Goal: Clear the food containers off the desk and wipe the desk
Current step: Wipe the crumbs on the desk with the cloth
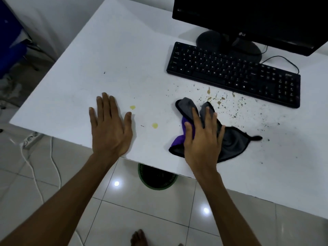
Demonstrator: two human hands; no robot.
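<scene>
Your right hand (202, 139) lies flat on top of the cloth (229, 141), just right of centre in the frame, near the counter's (110, 50) lower edge. The cloth spreads out from under your palm to both sides and pokes up past your fingertips. It is crumpled, grey on one face and purple on the other, with a black hem and a small black loop at its right corner.

Your right fingers (196, 115) are spread and almost straight, pressing down on the cloth rather than gripping it. Your left hand (110, 128) rests palm down on bare counter, left of centre, fingers extended and slightly apart, holding nothing.

Between the two hands sit two small yellow spots (154, 125). Brownish and dark specks (221, 101) scatter above and to the right of the cloth, reaching toward the black keyboard (234, 73) in the upper right, below the monitor (257, 18).
</scene>
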